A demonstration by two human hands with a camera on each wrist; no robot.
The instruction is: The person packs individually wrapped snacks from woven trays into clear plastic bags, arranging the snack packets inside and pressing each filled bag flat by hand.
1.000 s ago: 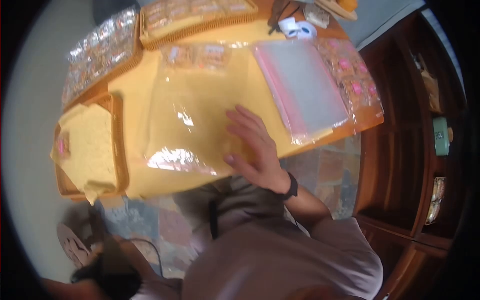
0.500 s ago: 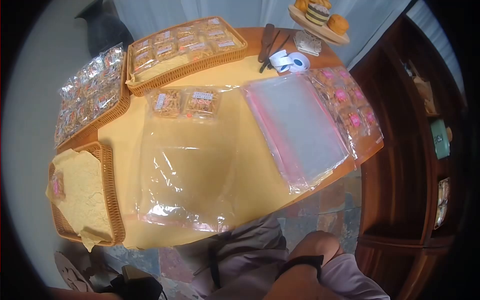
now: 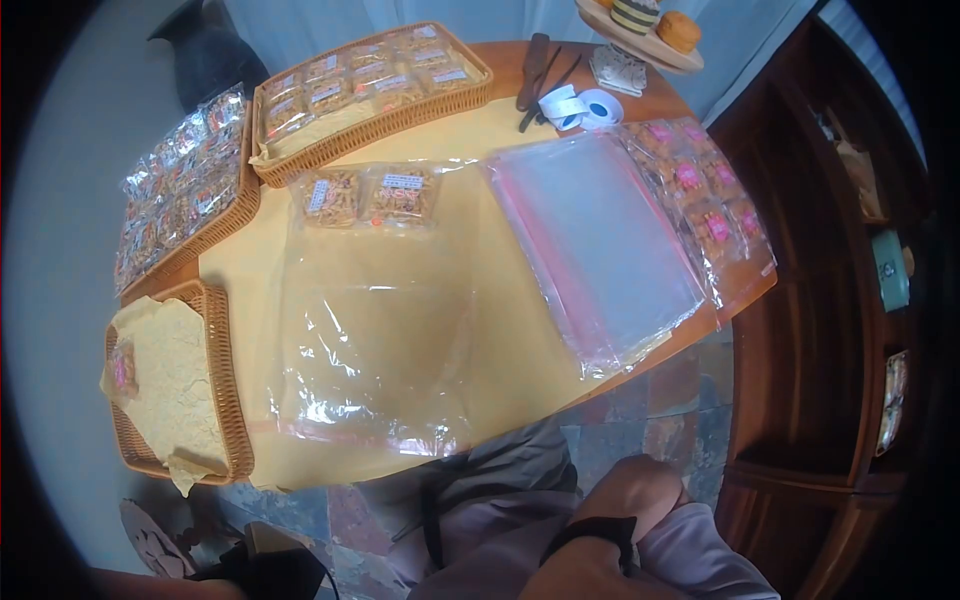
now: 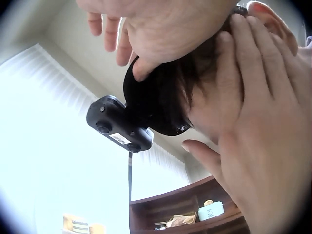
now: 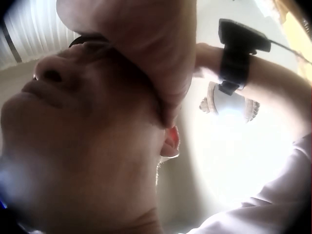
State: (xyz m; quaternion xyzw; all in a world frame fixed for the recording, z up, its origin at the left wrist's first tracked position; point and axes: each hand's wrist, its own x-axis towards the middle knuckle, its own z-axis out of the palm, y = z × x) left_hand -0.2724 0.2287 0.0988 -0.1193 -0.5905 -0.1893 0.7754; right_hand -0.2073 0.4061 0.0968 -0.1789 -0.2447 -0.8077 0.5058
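Observation:
Both hands are raised to the person's head, out of the head view. In the left wrist view the left hand [image 4: 180,29] has loosely extended fingers beside a black head-worn camera [image 4: 119,124] and its round black mount [image 4: 156,102]. The right hand [image 4: 268,102] lies along the side of the head with straight fingers. From the right wrist view, the right hand's heel [image 5: 141,44] covers the temple. On the table, a large clear plastic bag [image 3: 380,340] lies flat, with two labelled snack packets [image 3: 403,195] at its far end.
A stack of clear bags [image 3: 610,250] with pink edges lies right, beside pink-labelled packets [image 3: 715,225]. Wicker baskets [image 3: 370,130] of packets stand behind; a paper-lined basket [image 3: 225,390] is at left. Label rolls [image 3: 600,108] and a cake stand [image 3: 640,35] are at back right, near dark shelves [image 3: 800,330].
The right hand, over the clear bag a second ago, has lifted away toward the head. The head view has tilted up, showing more of the table's back. The bag and packets stay put.

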